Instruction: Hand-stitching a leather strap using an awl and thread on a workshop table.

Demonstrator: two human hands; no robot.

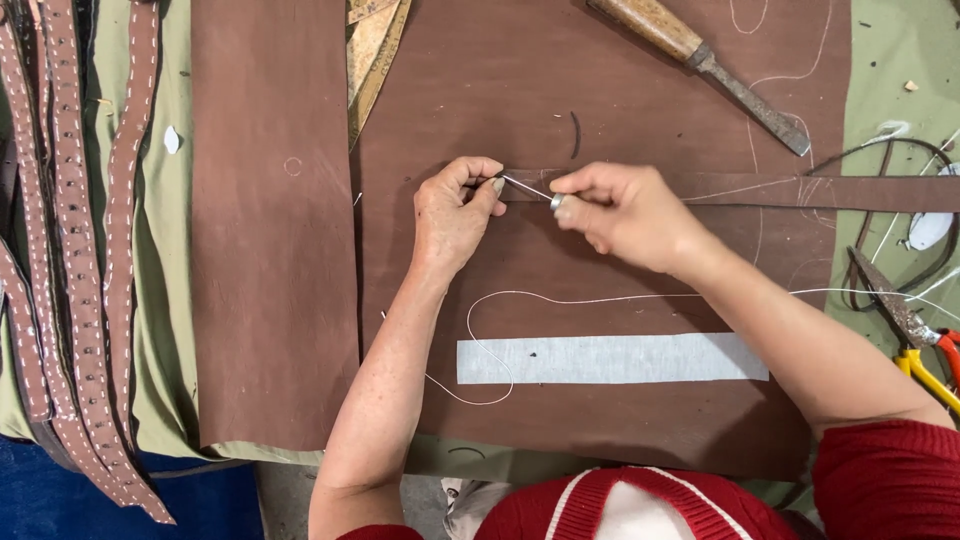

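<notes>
Head view, only one camera. Left hand [455, 215] sat curled, thumb and forefinger pinched shut on the near end of a narrow brown leather strap [800, 191]. Strap ran flat from that pinch off toward the right edge, lying on top of the large brown leather sheet [600, 110]. Right hand [625, 212] also closed, fingertips gripping a thin metal needle [527, 187] at its right end; needle spanned the short gap between both hands, tip at the left thumb, angled slightly down to the right. Something small and metallic showed at the right fingertips, can't tell what it was.

White thread [560, 299] trailed loose over the sheet below the hands, looped left and down, crossing the left end of a white rectangular strip [640, 358] lying flat on the leather. Couldn't tell where the thread joined the needle.

Second brown leather panel [272, 220] lay to the left, just beside the big sheet, all on green cloth [170, 330]. Stitched studded leather straps [75, 300] were piled at far left, well apart from the hands. Wooden-handled chisel [700, 62] lay diagonal at top on the big sheet. Pliers with yellow and red handles [915, 335] rested at right edge. Person wore red sleeves.
</notes>
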